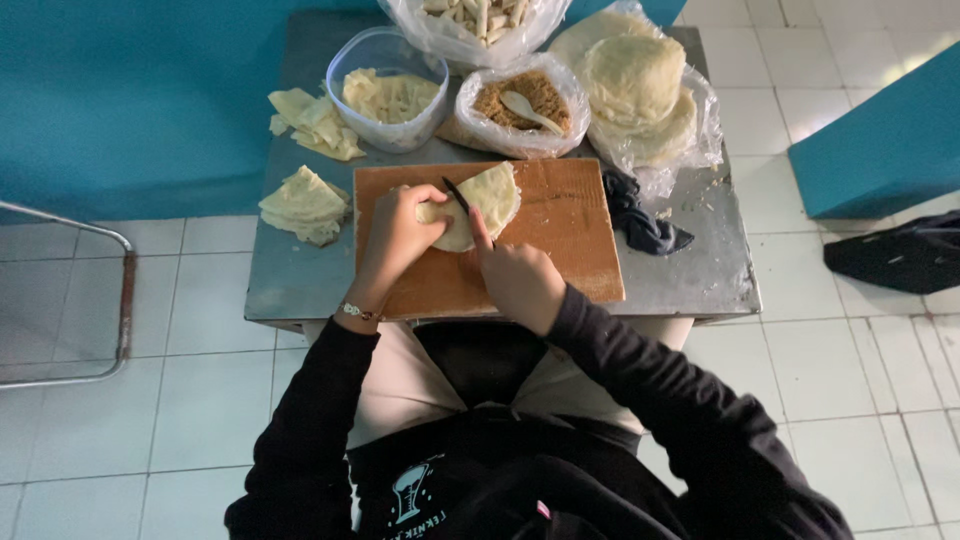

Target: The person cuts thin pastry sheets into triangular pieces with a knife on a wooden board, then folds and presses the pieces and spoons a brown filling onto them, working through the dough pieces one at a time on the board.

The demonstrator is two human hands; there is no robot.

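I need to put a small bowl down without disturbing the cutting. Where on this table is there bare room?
Bare metal shows at the table's front right corner, below the dark cloth and right of the wooden board. A smaller patch lies front left, below the folded wrappers. The back edge is crowded with the tub and bags; both hands, left and right, occupy the board.

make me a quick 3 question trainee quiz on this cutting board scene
1. True or false: the left hand presses the round dough sheet on the wooden board.
2. What does the right hand hold? A knife, B spoon, C cloth.
3. Fill in: the white spoon lies in the bag of brown ____.

Key: 1 true; 2 A; 3 filling.
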